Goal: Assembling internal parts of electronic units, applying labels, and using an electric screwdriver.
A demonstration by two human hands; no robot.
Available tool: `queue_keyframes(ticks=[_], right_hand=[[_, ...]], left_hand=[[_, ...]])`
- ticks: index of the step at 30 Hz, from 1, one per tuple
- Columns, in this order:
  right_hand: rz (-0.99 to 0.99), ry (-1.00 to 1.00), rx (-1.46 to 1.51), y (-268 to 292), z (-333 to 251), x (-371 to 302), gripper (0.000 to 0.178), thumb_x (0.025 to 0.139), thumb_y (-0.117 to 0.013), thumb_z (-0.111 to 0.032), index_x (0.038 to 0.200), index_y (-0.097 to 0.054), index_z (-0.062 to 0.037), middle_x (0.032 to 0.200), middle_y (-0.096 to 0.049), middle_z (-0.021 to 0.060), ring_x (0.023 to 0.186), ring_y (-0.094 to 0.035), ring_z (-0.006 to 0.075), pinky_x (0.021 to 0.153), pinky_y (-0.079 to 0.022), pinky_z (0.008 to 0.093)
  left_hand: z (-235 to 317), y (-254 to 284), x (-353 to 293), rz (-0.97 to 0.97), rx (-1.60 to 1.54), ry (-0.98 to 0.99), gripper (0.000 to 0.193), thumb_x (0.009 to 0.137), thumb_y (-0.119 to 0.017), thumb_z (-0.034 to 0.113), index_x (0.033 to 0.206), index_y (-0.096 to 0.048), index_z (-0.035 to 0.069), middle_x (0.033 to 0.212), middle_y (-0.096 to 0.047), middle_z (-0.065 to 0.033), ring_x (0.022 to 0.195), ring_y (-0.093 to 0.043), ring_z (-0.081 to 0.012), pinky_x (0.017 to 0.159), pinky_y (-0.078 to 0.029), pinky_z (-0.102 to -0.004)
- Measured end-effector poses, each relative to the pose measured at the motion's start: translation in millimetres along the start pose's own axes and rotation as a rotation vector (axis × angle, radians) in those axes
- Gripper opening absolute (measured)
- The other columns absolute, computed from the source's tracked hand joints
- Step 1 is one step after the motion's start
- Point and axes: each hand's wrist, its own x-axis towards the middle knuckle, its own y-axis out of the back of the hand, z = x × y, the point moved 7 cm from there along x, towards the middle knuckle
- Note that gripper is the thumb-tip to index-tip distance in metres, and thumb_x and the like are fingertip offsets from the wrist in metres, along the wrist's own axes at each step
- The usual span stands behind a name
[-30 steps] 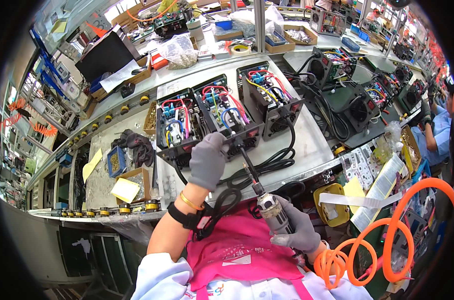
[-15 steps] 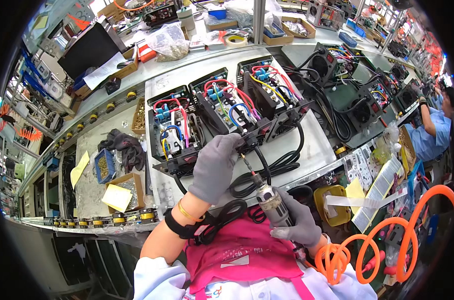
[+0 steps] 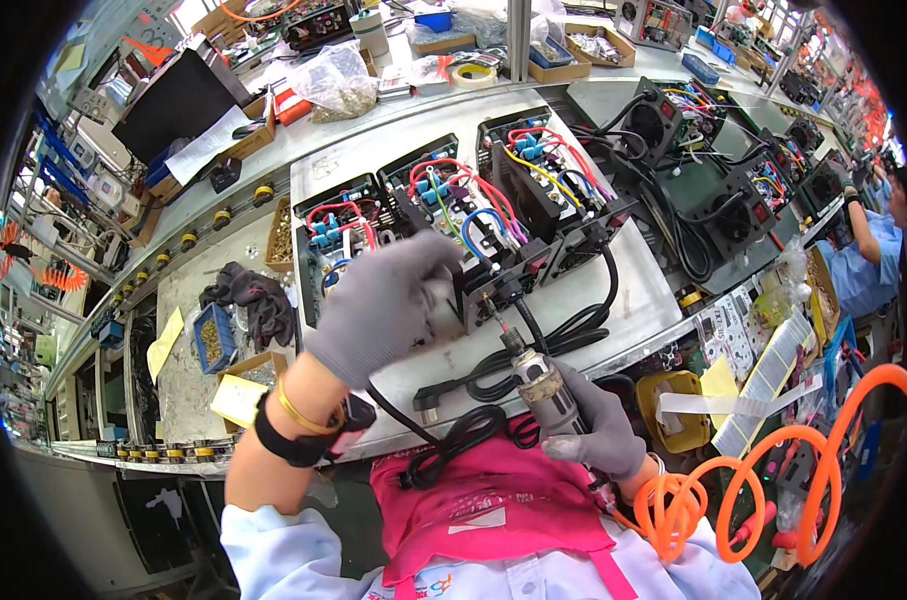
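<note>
My right hand (image 3: 601, 425), in a grey glove, is wrapped round an air screwdriver (image 3: 550, 393) that points up and away. The bit's tip is close to the black end panel (image 3: 503, 277) of the middle open electronic unit (image 3: 460, 208); whether it touches I cannot tell. My left hand (image 3: 378, 305), also gloved, is over the front of the left unit (image 3: 338, 225), hiding much of it. Its fingers curl closed beside the middle unit's panel, and what they hold is hidden. A third unit (image 3: 538, 165) stands to the right. Black power cords (image 3: 563, 335) lie before them.
An orange coiled air hose (image 3: 733, 490) loops at the right. On the left are a blue tray of screws (image 3: 211, 338), dark gloves (image 3: 258, 300) and yellow paper (image 3: 238, 398). A yellow bin (image 3: 673, 412) is near my right hand. Another person (image 3: 868, 235) works at the far right.
My left hand has moved left and nearer, from the middle unit's panel to over the left unit's front. The screwdriver in my right hand has shifted slightly right.
</note>
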Motion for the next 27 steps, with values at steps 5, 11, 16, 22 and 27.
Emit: queue_keyframes(ticks=[5, 11, 16, 22, 27], right_hand=[[0.005, -0.063, 0.044, 0, 6, 1, 0.095, 0.069, -0.081, -0.018, 0.146, -0.028, 0.003, 0.127, -0.053, 0.0087, 0.11, -0.051, 0.0136, 0.098, -0.04, 0.029], [0.011, -0.081, 0.08, -2, 7, -1, 0.094, 0.069, -0.08, -0.017, 0.145, -0.028, 0.0034, 0.126, -0.054, 0.0094, 0.112, -0.051, 0.0138, 0.097, -0.041, 0.0293], [-0.001, -0.039, 0.018, 1, 7, 1, 0.094, 0.07, -0.08, -0.018, 0.145, -0.028, 0.0032, 0.128, -0.053, 0.0106, 0.114, -0.05, 0.0148, 0.1, -0.039, 0.0299], [-0.021, -0.022, 0.061, 1, 5, 3, 0.094, 0.07, -0.08, -0.018, 0.145, -0.028, 0.0035, 0.129, -0.052, 0.0107, 0.114, -0.05, 0.0149, 0.1, -0.038, 0.03], [-0.025, -0.063, 0.129, -3, 7, 2, 0.094, 0.07, -0.079, -0.018, 0.146, -0.027, 0.0035, 0.125, -0.054, 0.0097, 0.109, -0.052, 0.0135, 0.095, -0.042, 0.0289]], left_hand=[[-38, 33, 58, 0.027, -0.253, 0.28, 0.043, 0.085, -0.06, -0.001, 0.126, -0.048, 0.004, 0.092, -0.063, -0.0073, 0.074, -0.06, -0.0088, 0.059, -0.052, -0.0229], [-64, 22, 99, 0.036, 0.034, 0.451, 0.037, 0.085, -0.065, 0.01, 0.118, -0.052, 0.002, 0.09, -0.065, -0.0136, 0.079, -0.066, -0.0208, 0.063, -0.054, -0.0341], [-46, 17, 118, 0.056, 0.664, 0.291, 0.031, 0.085, -0.065, 0.033, 0.096, -0.067, 0.005, 0.092, -0.067, -0.0199, 0.088, -0.065, -0.0364, 0.081, -0.051, -0.043], [-51, 10, 124, 0.039, 0.805, 0.361, 0.028, 0.085, -0.062, 0.032, 0.088, -0.07, 0.005, 0.085, -0.067, -0.0209, 0.082, -0.067, -0.0358, 0.074, -0.053, -0.0419], [-58, 22, 118, 0.169, 0.577, 0.303, 0.026, 0.082, -0.067, 0.028, 0.087, -0.07, 0.003, 0.081, -0.067, -0.0212, 0.076, -0.066, -0.0334, 0.071, -0.052, -0.0381]])
